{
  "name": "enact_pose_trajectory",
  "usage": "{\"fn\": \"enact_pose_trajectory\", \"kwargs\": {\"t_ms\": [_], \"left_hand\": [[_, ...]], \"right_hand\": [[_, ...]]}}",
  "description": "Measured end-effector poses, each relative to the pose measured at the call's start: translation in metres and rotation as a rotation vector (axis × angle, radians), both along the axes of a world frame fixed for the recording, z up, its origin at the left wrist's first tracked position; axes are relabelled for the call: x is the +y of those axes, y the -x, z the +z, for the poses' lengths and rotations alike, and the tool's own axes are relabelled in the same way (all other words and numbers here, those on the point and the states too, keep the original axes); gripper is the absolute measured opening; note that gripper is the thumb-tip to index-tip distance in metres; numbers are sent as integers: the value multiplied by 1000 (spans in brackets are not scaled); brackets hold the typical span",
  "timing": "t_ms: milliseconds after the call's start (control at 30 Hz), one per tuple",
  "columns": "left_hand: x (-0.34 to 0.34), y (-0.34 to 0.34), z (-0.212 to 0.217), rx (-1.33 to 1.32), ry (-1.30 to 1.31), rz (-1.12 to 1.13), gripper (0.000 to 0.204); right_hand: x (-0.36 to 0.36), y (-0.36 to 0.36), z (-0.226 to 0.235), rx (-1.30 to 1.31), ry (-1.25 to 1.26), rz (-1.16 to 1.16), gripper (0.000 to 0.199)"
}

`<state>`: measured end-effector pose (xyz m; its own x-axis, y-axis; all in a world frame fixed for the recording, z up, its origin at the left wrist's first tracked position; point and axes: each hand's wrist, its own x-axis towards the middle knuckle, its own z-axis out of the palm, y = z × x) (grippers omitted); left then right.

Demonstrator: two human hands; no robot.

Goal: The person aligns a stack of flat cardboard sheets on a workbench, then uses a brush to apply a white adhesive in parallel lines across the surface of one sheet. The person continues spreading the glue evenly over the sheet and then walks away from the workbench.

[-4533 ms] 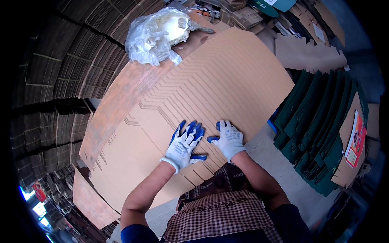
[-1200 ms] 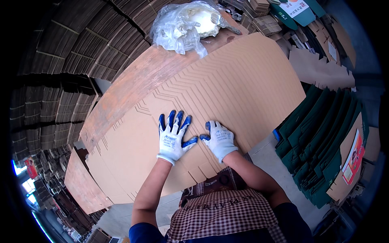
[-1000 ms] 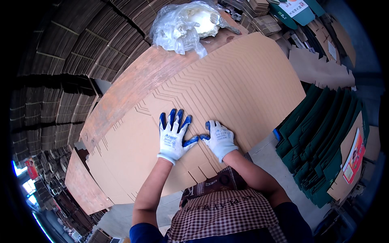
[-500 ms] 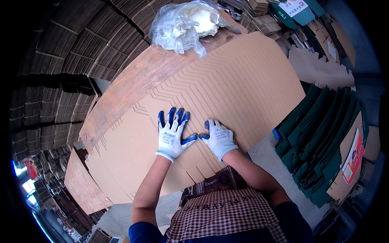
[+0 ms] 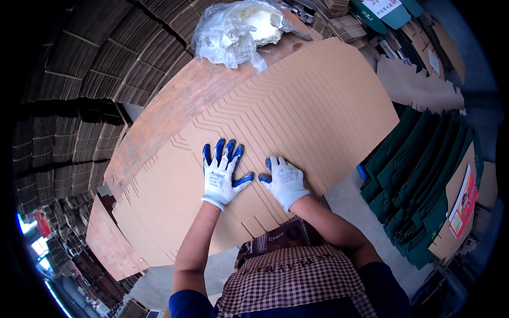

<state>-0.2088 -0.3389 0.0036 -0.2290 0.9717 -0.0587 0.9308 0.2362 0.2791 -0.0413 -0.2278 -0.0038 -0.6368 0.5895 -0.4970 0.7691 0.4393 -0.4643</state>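
At the far left we see dark stacks of flattened cardboard rising in columns, and low in that corner a small red sign, too small to make out further. Next comes the fanned pile of brown die-cut cardboard sheets, spread across the middle and lying on a reddish-brown board. Our left hand, in a white glove with blue fingertips, lies flat on the sheets with its fingers spread wide, holding nothing. Above it, at the far end of the board, sits a crumpled clear plastic bag. Our right hand, gloved alike, presses flat just beside the left, thumbs nearly touching, fingers held closer together. At the right stand green flattened cartons on edge, the outermost brown-faced with an upright red label.
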Motion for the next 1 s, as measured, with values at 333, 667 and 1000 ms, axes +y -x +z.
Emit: {"fn": "enact_pose_trajectory", "kwargs": {"t_ms": [333,667,1000], "left_hand": [[-13,4,-1,32,17,156,85],[-15,9,-2,54,37,163,85],[-18,10,-4,67,44,146,85]], "right_hand": [[-15,-7,5,16,-11,96,56],[-14,-6,5,4,11,84,57],[-11,-5,6,-2,53,82,55]]}}
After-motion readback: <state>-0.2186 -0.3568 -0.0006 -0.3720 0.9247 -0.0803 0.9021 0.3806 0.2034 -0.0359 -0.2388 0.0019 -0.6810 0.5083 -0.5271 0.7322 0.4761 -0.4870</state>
